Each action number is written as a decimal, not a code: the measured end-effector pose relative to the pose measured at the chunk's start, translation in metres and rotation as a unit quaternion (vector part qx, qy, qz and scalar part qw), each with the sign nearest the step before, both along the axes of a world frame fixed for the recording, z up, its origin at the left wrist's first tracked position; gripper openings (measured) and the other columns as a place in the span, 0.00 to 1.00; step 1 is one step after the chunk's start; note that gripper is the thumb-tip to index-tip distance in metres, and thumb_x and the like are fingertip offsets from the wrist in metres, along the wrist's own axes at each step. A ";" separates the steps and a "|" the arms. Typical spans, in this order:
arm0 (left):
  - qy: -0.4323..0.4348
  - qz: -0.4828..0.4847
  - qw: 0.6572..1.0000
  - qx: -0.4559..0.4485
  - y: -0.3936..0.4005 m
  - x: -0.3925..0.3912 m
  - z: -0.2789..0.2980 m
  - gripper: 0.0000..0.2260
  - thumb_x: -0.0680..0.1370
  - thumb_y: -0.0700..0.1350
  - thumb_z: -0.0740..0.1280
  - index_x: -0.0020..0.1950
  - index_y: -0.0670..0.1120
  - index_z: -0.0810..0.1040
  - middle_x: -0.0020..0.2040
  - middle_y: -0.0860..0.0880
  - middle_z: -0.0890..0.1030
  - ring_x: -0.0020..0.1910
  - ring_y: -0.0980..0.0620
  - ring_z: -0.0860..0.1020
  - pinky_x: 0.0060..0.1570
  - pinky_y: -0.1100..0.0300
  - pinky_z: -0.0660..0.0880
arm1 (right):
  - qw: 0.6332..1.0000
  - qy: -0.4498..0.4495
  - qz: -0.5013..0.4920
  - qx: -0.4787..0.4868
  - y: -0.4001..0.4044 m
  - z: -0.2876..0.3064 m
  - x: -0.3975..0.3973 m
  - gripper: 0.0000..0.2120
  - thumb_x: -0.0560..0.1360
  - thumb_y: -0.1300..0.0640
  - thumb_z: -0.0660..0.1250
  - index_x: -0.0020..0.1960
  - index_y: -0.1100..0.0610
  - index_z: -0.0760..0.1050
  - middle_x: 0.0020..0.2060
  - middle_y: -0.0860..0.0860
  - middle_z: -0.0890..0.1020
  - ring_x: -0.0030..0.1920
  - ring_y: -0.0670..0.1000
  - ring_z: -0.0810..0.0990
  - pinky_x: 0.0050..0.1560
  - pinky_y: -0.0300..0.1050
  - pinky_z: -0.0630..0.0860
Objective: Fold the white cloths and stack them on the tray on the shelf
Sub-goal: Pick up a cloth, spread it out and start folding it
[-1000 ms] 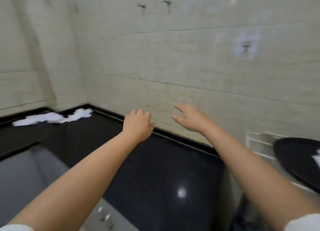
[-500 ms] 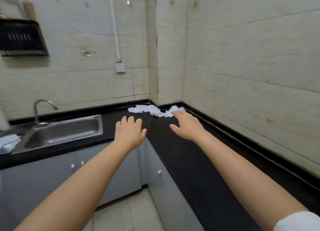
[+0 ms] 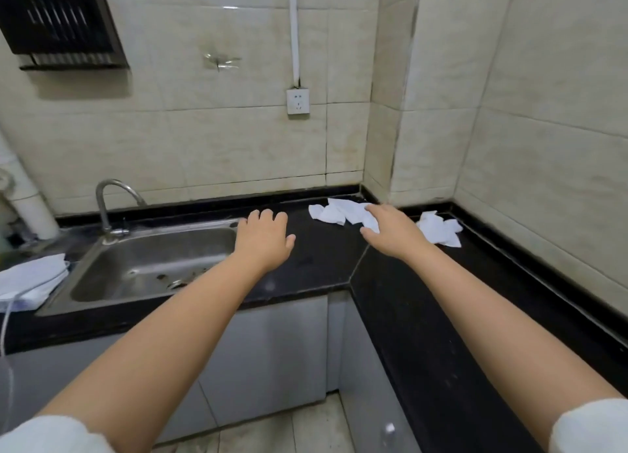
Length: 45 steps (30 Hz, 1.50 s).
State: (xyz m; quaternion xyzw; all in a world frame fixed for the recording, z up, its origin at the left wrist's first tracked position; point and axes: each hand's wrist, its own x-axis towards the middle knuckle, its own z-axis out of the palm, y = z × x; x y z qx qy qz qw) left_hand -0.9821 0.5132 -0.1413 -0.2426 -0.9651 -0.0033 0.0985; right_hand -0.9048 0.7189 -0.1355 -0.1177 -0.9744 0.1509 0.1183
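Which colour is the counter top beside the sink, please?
The counter top is glossy black, clearest in the head view.

The black countertop [image 3: 316,262] lay bare between the sink [image 3: 149,265] at nine o'clock and the corner at one o'clock, giving open passage under both hands. The left hand [image 3: 263,242] hung over the sink's right rim, the right hand [image 3: 390,233] with fingers spread above the crumpled white cloths [image 3: 336,213]. Tiled walls [image 3: 509,129] closed off twelve and three o'clock. A faucet [image 3: 108,201] stood at ten o'clock, well apart.
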 end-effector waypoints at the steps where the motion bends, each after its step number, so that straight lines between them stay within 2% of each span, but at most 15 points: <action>1: -0.007 0.000 1.000 -0.002 0.004 -0.024 -0.006 0.20 0.80 0.53 0.56 0.68 0.44 0.65 0.66 0.42 0.70 0.66 0.41 0.67 0.62 0.48 0.67 | 1.000 -0.008 -0.003 -0.002 0.004 -0.007 -0.022 0.21 0.75 0.53 0.60 0.65 0.61 0.67 0.63 0.60 0.73 0.63 0.61 0.70 0.62 0.58 0.70; 8: -0.033 -0.054 0.998 -0.008 0.037 -0.193 -0.036 0.20 0.80 0.53 0.56 0.67 0.43 0.66 0.66 0.42 0.70 0.66 0.42 0.66 0.62 0.48 0.66 | 0.996 -0.050 -0.067 0.000 0.039 -0.043 -0.174 0.24 0.76 0.53 0.60 0.70 0.59 0.62 0.69 0.59 0.68 0.68 0.60 0.67 0.65 0.54 0.69; 14: -0.095 -0.108 0.989 -0.034 0.068 -0.310 -0.066 0.20 0.80 0.52 0.55 0.68 0.43 0.65 0.67 0.42 0.68 0.68 0.42 0.64 0.64 0.48 0.65 | 0.985 -0.102 -0.136 -0.038 0.067 -0.080 -0.274 0.22 0.76 0.54 0.60 0.68 0.61 0.65 0.65 0.60 0.73 0.65 0.59 0.70 0.63 0.50 0.69; 18: -0.140 -0.139 0.979 -0.043 0.095 -0.359 -0.097 0.20 0.80 0.52 0.56 0.69 0.44 0.65 0.68 0.43 0.67 0.69 0.43 0.63 0.66 0.49 0.64 | 0.975 -0.138 -0.159 -0.074 0.087 -0.125 -0.321 0.21 0.76 0.55 0.61 0.67 0.61 0.66 0.61 0.60 0.76 0.61 0.58 0.74 0.57 0.46 0.71; 20: -0.153 -0.147 0.976 -0.044 0.106 -0.380 -0.111 0.20 0.80 0.52 0.56 0.69 0.44 0.65 0.69 0.43 0.67 0.70 0.44 0.63 0.66 0.49 0.63 | 0.969 -0.155 -0.170 -0.087 0.098 -0.145 -0.346 0.21 0.76 0.56 0.61 0.67 0.62 0.66 0.61 0.60 0.76 0.61 0.59 0.74 0.58 0.47 0.71; 25: -0.171 -0.132 0.976 -0.035 0.123 -0.427 -0.132 0.20 0.80 0.51 0.57 0.70 0.44 0.65 0.69 0.44 0.67 0.70 0.44 0.64 0.66 0.49 0.64 | 0.965 -0.167 -0.173 -0.103 0.128 -0.191 -0.409 0.16 0.74 0.60 0.62 0.60 0.66 0.71 0.56 0.63 0.78 0.58 0.61 0.75 0.55 0.49 0.71; 30: -0.199 -0.111 0.972 -0.055 0.144 -0.462 -0.152 0.20 0.80 0.50 0.57 0.70 0.44 0.64 0.70 0.44 0.67 0.70 0.45 0.64 0.66 0.49 0.64 | 0.954 -0.146 -0.203 -0.163 0.163 -0.237 -0.454 0.15 0.72 0.62 0.64 0.57 0.67 0.70 0.54 0.64 0.77 0.55 0.63 0.76 0.53 0.52 0.73; 33: -0.212 -0.114 0.968 -0.067 0.156 -0.474 -0.169 0.20 0.80 0.50 0.57 0.70 0.45 0.64 0.70 0.45 0.67 0.70 0.45 0.64 0.67 0.50 0.65 | 0.952 -0.071 -0.223 -0.199 0.173 -0.260 -0.470 0.13 0.73 0.61 0.61 0.53 0.68 0.75 0.51 0.65 0.80 0.53 0.63 0.78 0.56 0.54 0.75; 36: -0.219 -0.140 0.962 -0.084 0.168 -0.472 -0.184 0.19 0.80 0.50 0.57 0.70 0.44 0.64 0.69 0.45 0.67 0.69 0.46 0.64 0.66 0.51 0.65 | 0.959 -0.029 -0.211 -0.186 0.176 -0.263 -0.477 0.11 0.75 0.65 0.61 0.54 0.67 0.79 0.52 0.63 0.82 0.53 0.62 0.78 0.55 0.50 0.72; 39: -0.222 -0.159 0.960 -0.063 0.183 -0.461 -0.199 0.19 0.80 0.49 0.58 0.69 0.44 0.65 0.68 0.45 0.68 0.68 0.46 0.65 0.65 0.52 0.65 | 0.972 -0.020 -0.130 -0.197 0.169 -0.254 -0.474 0.10 0.75 0.67 0.62 0.52 0.66 0.79 0.51 0.62 0.82 0.53 0.60 0.79 0.55 0.46 0.71; 40: -0.223 -0.160 0.961 -0.044 0.189 -0.456 -0.202 0.20 0.79 0.49 0.59 0.69 0.44 0.64 0.68 0.45 0.68 0.68 0.46 0.66 0.65 0.52 0.66 | 0.973 -0.016 -0.102 -0.206 0.165 -0.249 -0.469 0.09 0.74 0.67 0.63 0.52 0.66 0.80 0.50 0.61 0.82 0.52 0.59 0.79 0.53 0.41 0.71; 42: -0.221 -0.161 0.962 0.002 0.200 -0.449 -0.210 0.21 0.78 0.49 0.62 0.69 0.43 0.65 0.68 0.44 0.68 0.67 0.45 0.67 0.64 0.52 0.67 | 0.971 -0.005 -0.061 -0.232 0.159 -0.239 -0.453 0.08 0.73 0.69 0.64 0.50 0.66 0.80 0.47 0.59 0.83 0.48 0.53 0.79 0.48 0.28 0.68; 44: -0.232 -0.167 0.957 0.049 0.207 -0.441 -0.216 0.23 0.76 0.48 0.66 0.68 0.42 0.69 0.66 0.41 0.72 0.64 0.42 0.71 0.61 0.49 0.70 | 0.965 -0.003 -0.036 -0.259 0.153 -0.229 -0.432 0.08 0.73 0.69 0.65 0.48 0.65 0.81 0.42 0.54 0.82 0.42 0.43 0.78 0.46 0.21 0.68; 45: -0.225 -0.190 0.953 0.070 0.208 -0.437 -0.220 0.21 0.74 0.47 0.69 0.65 0.43 0.74 0.63 0.40 0.75 0.61 0.41 0.75 0.58 0.49 0.73 | 0.962 -0.006 -0.030 -0.273 0.151 -0.225 -0.420 0.08 0.73 0.69 0.65 0.48 0.64 0.81 0.40 0.50 0.81 0.40 0.40 0.77 0.45 0.20 0.68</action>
